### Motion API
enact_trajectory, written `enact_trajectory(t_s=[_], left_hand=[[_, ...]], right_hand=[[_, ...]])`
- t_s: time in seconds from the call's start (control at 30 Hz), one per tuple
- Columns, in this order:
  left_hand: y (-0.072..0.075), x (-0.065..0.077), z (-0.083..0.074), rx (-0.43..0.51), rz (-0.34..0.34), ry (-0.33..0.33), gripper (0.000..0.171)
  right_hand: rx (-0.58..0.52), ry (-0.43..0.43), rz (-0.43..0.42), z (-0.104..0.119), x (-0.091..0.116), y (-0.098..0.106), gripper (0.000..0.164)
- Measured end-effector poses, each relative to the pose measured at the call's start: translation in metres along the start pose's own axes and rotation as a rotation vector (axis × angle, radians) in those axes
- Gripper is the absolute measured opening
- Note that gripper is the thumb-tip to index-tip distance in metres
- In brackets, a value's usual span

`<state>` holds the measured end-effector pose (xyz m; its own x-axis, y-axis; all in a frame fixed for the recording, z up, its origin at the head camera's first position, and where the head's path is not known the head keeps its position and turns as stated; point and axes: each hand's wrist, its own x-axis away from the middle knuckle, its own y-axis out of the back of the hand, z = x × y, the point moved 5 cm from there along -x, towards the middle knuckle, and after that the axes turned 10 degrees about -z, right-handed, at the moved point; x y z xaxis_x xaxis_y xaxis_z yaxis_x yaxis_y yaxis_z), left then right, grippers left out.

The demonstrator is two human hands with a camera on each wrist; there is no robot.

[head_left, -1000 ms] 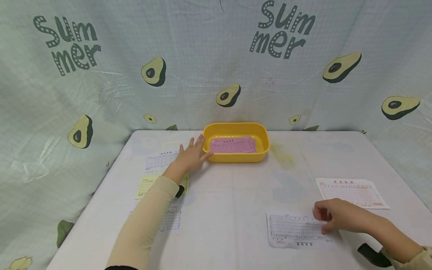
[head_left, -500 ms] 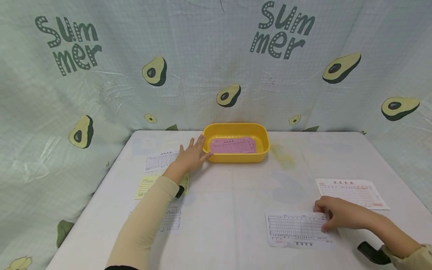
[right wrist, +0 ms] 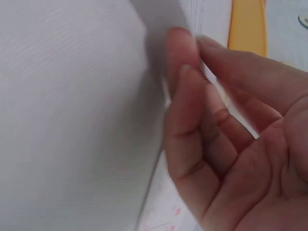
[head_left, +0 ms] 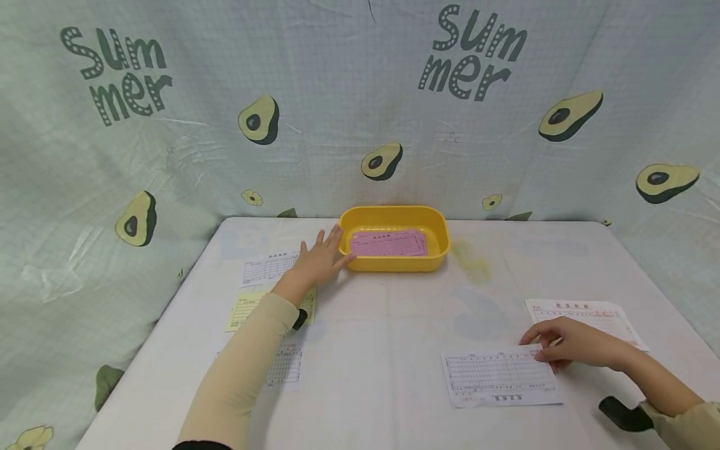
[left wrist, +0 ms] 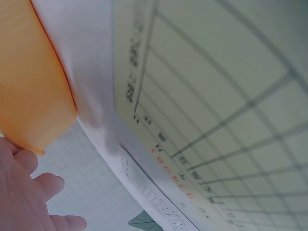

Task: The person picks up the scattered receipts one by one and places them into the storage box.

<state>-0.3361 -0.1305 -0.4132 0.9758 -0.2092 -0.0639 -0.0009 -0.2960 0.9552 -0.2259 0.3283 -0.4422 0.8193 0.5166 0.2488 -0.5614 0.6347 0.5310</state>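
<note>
In the head view my right hand point(head_left: 582, 344) pinches the upper right corner of a white printed form slip point(head_left: 500, 378). That corner is raised off the table. The right wrist view shows the slip's pale underside point(right wrist: 72, 120) with thumb and fingers point(right wrist: 185, 103) at its edge. Further back stands a yellow plastic tray point(head_left: 394, 265) with several pink form slips point(head_left: 388, 242) lying inside. My left hand point(head_left: 316, 262) touches the tray's left end, fingers spread and the thumb near its front corner. The left wrist view has these fingers point(left wrist: 48, 185) by the tray's rim.
Under and beside the left forearm lie a blue-printed slip point(head_left: 267, 270), a yellow slip point(head_left: 244, 306) and another white slip point(head_left: 285, 365). A red-printed slip point(head_left: 579, 309) lies behind the right hand, partly covered by it. A patterned sheet point(head_left: 315, 169) hangs behind the table.
My right hand has risen and moved slightly away from me, lifting the white slip's right corner and tilting the slip. The left hand and tray have not visibly moved.
</note>
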Motion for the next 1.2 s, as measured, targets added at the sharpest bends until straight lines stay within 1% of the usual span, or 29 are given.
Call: enact_trajectory(t_s=[0.2, 0.3, 0.4, 0.57, 0.77, 0.93, 1.03, 1.2], left_hand=[[0.001, 0.000, -0.001, -0.005, -0.002, -0.002, 0.082], [0.001, 0.001, -0.001, -0.004, 0.001, -0.001, 0.082], [0.001, 0.001, -0.001, -0.003, 0.006, 0.000, 0.082], [0.001, 0.002, -0.001, -0.008, 0.005, 0.000, 0.083], [0.000, 0.001, 0.000, -0.011, -0.005, -0.003, 0.083], [0.000, 0.000, 0.000, -0.009, -0.008, -0.006, 0.082], [0.000, 0.000, 0.000, -0.010, -0.008, -0.008, 0.082], [0.000, 0.001, 0.000, -0.009, -0.008, -0.009, 0.082]], right_hand=[[-0.035, -0.017, -0.046, -0.004, -0.003, 0.011, 0.031], [-0.025, -0.023, -0.098, -0.003, -0.003, 0.017, 0.033], [-0.018, -0.046, -0.143, -0.001, -0.003, 0.024, 0.035], [-0.020, -0.058, -0.173, 0.004, -0.005, 0.032, 0.038], [-0.003, -0.043, -0.219, 0.012, -0.011, 0.043, 0.038], [-0.005, -0.024, -0.238, 0.021, -0.017, 0.051, 0.039], [-0.005, -0.002, -0.246, 0.027, -0.021, 0.057, 0.039], [0.009, 0.061, -0.285, 0.040, -0.027, 0.069, 0.037]])
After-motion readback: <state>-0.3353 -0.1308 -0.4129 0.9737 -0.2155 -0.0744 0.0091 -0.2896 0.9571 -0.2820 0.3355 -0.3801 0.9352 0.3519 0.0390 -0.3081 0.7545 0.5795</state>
